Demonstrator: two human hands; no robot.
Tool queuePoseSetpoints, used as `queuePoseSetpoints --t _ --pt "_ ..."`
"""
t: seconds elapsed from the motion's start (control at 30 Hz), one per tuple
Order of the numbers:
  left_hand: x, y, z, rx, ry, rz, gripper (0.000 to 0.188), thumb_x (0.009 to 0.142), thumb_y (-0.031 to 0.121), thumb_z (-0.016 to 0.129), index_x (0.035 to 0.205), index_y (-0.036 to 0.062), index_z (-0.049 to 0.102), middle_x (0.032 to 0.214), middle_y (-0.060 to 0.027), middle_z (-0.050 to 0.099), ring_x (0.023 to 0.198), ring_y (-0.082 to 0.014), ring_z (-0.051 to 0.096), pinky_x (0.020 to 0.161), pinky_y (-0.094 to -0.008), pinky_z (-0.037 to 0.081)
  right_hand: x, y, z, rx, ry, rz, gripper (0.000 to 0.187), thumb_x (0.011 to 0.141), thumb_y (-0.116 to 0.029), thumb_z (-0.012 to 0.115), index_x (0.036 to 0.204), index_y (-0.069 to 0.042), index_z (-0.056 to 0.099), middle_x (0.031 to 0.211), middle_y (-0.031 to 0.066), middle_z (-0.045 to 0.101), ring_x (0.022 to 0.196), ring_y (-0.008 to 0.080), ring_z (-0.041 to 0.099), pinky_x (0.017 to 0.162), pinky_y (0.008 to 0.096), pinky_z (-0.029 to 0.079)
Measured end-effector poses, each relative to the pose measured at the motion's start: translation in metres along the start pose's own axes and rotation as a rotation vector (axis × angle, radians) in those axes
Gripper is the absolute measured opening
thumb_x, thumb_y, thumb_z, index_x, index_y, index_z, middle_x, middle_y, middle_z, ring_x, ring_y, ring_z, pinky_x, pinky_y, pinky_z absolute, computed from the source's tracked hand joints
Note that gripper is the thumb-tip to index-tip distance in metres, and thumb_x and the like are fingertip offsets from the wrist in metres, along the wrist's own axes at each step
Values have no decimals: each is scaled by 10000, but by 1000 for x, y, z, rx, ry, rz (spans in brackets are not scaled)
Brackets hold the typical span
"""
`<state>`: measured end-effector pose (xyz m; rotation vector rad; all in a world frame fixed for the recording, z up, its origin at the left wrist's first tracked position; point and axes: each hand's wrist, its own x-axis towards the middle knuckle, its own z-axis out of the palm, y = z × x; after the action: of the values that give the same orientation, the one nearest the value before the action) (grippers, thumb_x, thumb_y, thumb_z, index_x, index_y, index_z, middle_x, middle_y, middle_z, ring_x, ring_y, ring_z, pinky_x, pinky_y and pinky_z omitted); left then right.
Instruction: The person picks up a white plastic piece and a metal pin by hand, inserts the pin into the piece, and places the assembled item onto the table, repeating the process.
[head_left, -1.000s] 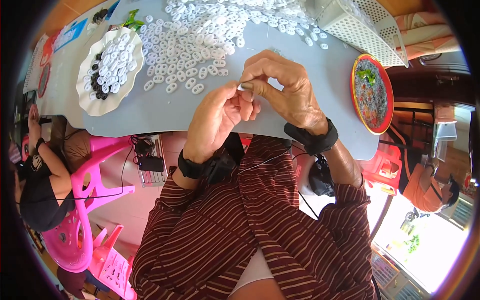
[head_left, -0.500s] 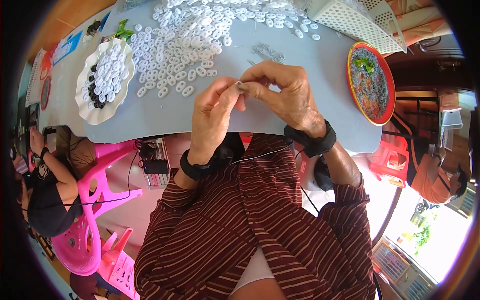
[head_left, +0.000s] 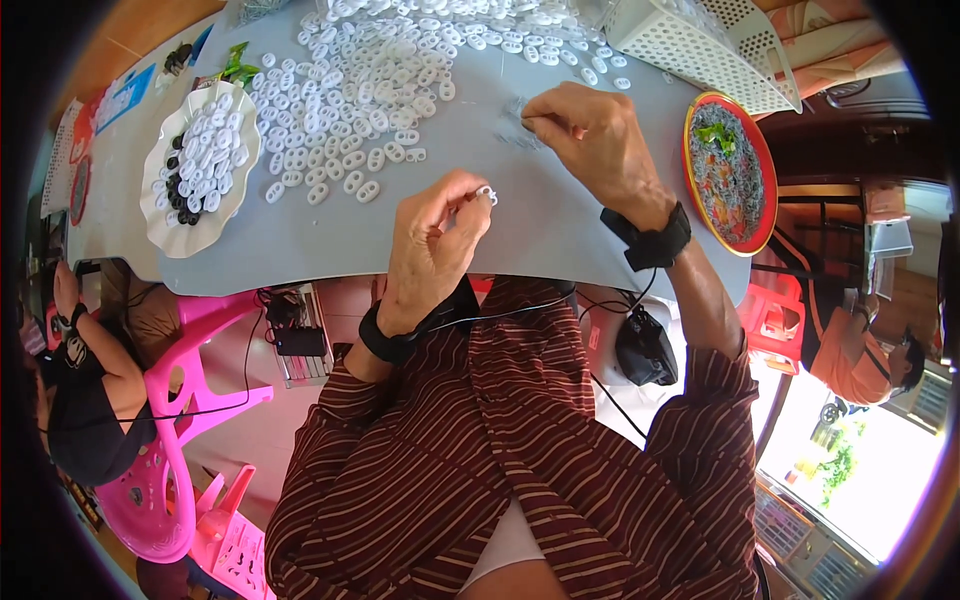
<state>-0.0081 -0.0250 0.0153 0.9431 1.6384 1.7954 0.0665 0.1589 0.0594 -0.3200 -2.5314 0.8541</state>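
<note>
A small white plastic two-hole piece [head_left: 487,193] is pinched between the thumb and forefinger of my left hand [head_left: 432,245], above the table's near half. Farther forward and to the right, my right hand [head_left: 600,145] has its thumb and forefinger closed together over a small pile of thin grey metal bits [head_left: 517,135]. What those fingertips hold, if anything, is too small to make out. Many loose white oval two-hole pieces [head_left: 350,130] spread over the table left of and beyond my hands.
A scalloped white dish [head_left: 160,215] at left holds white and black pieces. At right stands a red-rimmed bowl [head_left: 768,205] of grey metal bits, beside a perforated white basket [head_left: 690,50]. The grey table's near edge [head_left: 380,277] curves before me. People sit at both sides.
My hands, together before, are now apart. The right one has moved forward to the metal bits, while the left one keeps its white piece. The view has shifted slightly.
</note>
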Motion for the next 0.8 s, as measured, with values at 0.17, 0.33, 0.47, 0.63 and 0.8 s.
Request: queuePoseSetpoints --t 0.17,0.33,0.47,0.63,0.8 --pt "-1 8 0 20 -10 -45 50 852 23 538 839 -25 543 621 5 464 560 -45 400 496 -207 329 9 -1 9 -223 -175 -96 72 800 -66 616 834 -21 661 750 102 619 633 288 595 591 351 474" --pt "-1 9 -1 -5 -22 -34 41 855 19 543 857 -21 549 620 -2 473 561 -51 428 498 -207 344 14 6 13 -307 -157 -126 73 785 -70 589 735 -23 614 733 109 605 672 326 597 613 415 483" --pt "-2 7 -1 14 -26 -7 37 853 7 543 875 -22 545 629 -12 487 562 -61 444 504 -212 363 19 10 13 -287 -207 -123 59 776 -62 590 738 -27 618 732 104 614 676 317 603 617 408 486" --pt "-2 7 -1 10 -42 2 44 852 -1 537 884 -30 541 655 -29 503 566 -74 460 514 -220 387 21 14 8 -193 -172 -85 59 777 -64 590 754 -31 633 738 99 633 676 307 610 628 390 494" --pt "-2 6 -3 16 -44 -1 47 849 0 536 884 -31 542 670 -40 515 570 -77 471 515 -222 392 27 12 15 -146 -93 -79 60 775 -72 597 781 -41 648 739 95 640 678 304 618 637 385 504"
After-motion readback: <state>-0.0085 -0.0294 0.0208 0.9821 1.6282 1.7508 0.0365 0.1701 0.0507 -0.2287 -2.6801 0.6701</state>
